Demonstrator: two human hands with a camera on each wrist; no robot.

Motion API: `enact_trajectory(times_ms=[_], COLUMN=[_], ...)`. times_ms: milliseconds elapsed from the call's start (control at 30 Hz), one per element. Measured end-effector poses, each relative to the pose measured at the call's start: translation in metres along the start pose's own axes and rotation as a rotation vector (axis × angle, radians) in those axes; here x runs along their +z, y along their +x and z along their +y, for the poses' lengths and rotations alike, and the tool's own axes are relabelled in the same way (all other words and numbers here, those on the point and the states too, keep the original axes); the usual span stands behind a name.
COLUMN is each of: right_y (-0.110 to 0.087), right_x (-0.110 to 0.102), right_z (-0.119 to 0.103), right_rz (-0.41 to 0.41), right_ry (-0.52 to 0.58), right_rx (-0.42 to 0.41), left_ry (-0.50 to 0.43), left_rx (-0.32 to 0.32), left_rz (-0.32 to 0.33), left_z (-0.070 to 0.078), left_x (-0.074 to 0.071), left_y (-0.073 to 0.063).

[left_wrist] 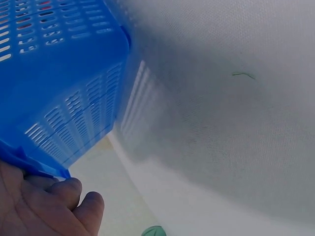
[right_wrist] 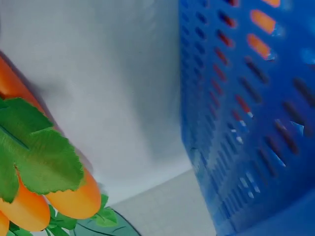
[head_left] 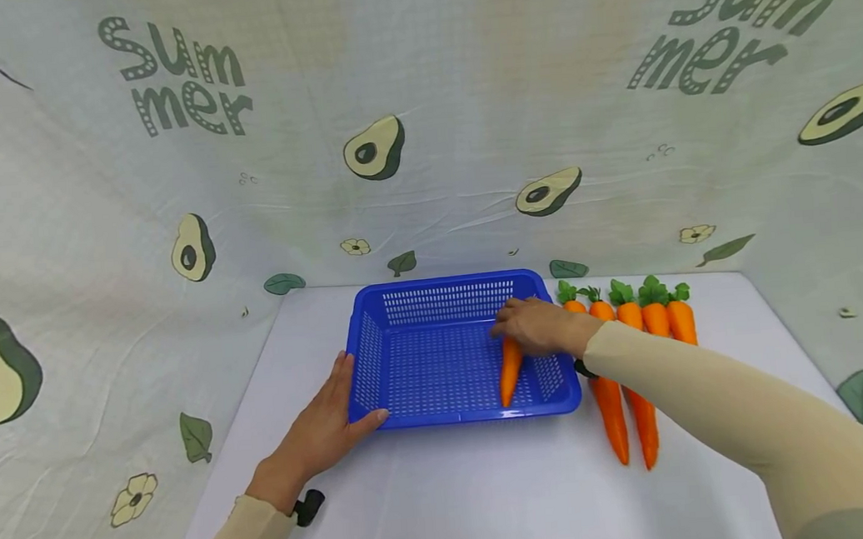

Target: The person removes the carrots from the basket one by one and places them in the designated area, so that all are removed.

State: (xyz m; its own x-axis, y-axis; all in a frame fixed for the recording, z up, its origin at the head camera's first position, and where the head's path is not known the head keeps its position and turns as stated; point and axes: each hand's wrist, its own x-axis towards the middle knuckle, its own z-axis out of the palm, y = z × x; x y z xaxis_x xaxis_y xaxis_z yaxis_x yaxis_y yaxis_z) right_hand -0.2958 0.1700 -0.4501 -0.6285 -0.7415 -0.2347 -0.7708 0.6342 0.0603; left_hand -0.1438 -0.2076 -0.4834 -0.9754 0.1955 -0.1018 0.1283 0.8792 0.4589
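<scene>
A blue plastic basket [head_left: 442, 419] with slotted walls stands on the white table. My left hand [head_left: 322, 423] rests on its near left corner, fingers fairly straight along the left rim and thumb on the front rim. In the left wrist view, fingertips [left_wrist: 88, 206] touch the basket's rim. Inside the basket at the right, my right hand [head_left: 536, 326] holds an orange carrot [head_left: 511, 372] from above, tip toward the front wall. The carrot's top is hidden under the hand. Through the slots in the right wrist view, orange patches show.
Several carrots [head_left: 611, 424] with green leafy tops lie side by side right of the basket, partly under the right forearm. Leafy tops [right_wrist: 44, 152] also show in the right wrist view. A cloth [head_left: 460, 134] printed with avocados hangs behind the table [head_left: 455, 493].
</scene>
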Motion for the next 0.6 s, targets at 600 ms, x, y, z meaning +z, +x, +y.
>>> enact_trajectory(times_ms=[600], right_y=[0.0033], right_x=[0.0096], right_z=[-0.0024], right_rz=[0.073], right_ry=[-0.160], right_rx=[-0.015], left_ry=[0.009], left_rx=[-0.007], left_rz=[0.002], left_z=[-0.0009], left_x=[0.0014], left_y=[-0.0001])
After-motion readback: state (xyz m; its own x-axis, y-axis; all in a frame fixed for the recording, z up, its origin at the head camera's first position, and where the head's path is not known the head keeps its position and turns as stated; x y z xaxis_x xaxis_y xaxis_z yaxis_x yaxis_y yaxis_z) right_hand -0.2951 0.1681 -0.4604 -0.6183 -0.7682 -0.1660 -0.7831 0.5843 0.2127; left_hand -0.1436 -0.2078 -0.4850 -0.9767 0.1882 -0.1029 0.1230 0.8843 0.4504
